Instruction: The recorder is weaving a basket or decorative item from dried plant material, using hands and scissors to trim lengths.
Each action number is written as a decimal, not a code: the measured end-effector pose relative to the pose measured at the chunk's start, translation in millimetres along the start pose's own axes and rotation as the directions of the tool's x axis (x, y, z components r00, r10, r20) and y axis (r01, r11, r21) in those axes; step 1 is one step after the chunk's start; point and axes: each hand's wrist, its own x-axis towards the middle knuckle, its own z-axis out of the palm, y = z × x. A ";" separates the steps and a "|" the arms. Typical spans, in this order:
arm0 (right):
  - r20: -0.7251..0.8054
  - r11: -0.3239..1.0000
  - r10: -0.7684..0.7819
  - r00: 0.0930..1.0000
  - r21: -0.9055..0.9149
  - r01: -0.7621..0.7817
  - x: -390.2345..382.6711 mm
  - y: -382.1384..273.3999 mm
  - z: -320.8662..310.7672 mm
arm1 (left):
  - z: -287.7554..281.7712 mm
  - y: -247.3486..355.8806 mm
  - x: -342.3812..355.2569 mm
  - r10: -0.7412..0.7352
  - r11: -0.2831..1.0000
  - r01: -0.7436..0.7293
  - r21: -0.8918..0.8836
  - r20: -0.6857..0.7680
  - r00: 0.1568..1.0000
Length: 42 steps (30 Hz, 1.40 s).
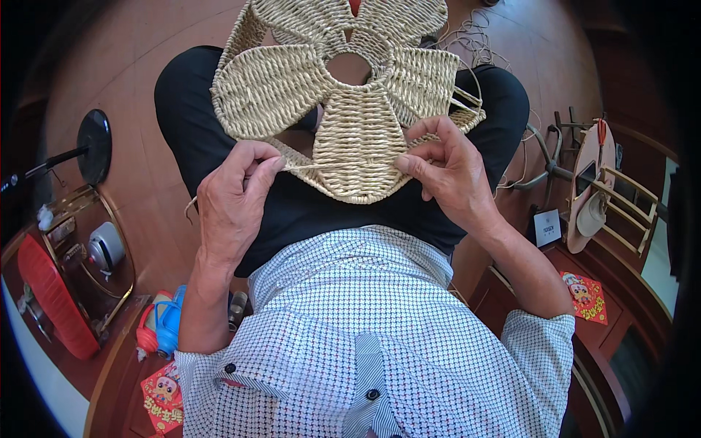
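Observation:
A pale straw-woven basket (270,91) with flower-petal panels around a round hole rests across my lap, on the black trousers. Its nearest petal (359,146) points toward me, between my hands. My left hand (235,196) has thumb and forefinger pinched on a thin straw cord (298,168) that runs to the petal's left edge. On the other side, my right hand (451,175) is closed at the petal's right edge, thumb in front and fingers bent behind. What lies behind those fingers is partly hidden. A loop of cord (480,89) sticks out from the basket's right side.
Loose cord (473,44) lies tangled on the reddish floor at the far right. At left stand a black round base (95,146) and a gold-framed rack with a red basin (51,296). To the right are a white box (546,228) and a wooden-framed piece of furniture (634,201).

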 end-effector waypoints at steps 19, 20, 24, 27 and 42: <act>0.358 0.921 -0.386 0.850 0.198 0.335 -10.4 -101.4 56.3 | -102.5 30.9 -15.7 0.197 0.898 -0.255 -0.360 -0.189 0.962; 0.323 0.904 -0.411 0.852 0.262 0.337 -4.8 -101.7 43.8 | -104.1 26.5 -12.8 0.209 0.891 -0.269 -0.367 -0.195 0.958; 0.173 0.903 -0.337 0.926 0.339 0.265 -5.6 -103.2 0.4 | -94.4 22.7 -8.2 0.163 0.874 -0.233 -0.427 -0.195 0.967; 0.125 0.911 -0.324 0.938 0.308 0.273 -12.0 -106.1 -6.9 | -80.3 33.4 2.3 0.147 0.873 -0.212 -0.440 -0.178 0.973; 0.217 0.873 -0.210 0.953 -0.397 0.283 -20.0 -99.1 -48.2 | -18.0 60.0 8.0 0.285 0.918 -0.268 -0.293 0.015 0.959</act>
